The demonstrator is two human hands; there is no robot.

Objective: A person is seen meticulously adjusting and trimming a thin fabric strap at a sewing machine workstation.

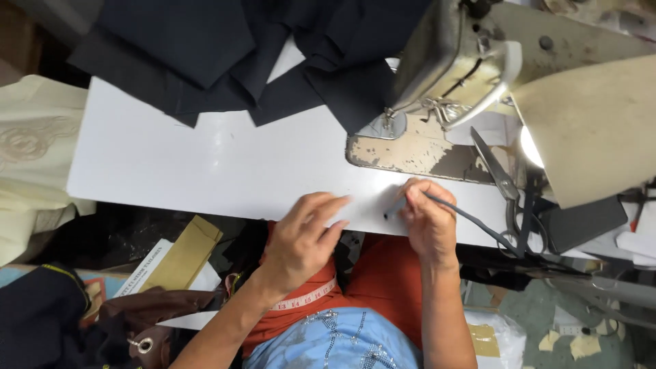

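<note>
My right hand pinches a narrow dark fabric strip at the near edge of the white table; the strip's short end pokes out left of the fingers and the rest trails right toward the scissors. My left hand rests beside it at the table edge, fingers apart and stretched toward the strip, holding nothing. The sewing machine stands just beyond, its needle area over the worn plate.
Dark cloth pieces are piled at the table's far side. A lit lamp shade hangs at the right. A measuring tape lies on my lap. Bags, paper and cream fabric crowd the left floor.
</note>
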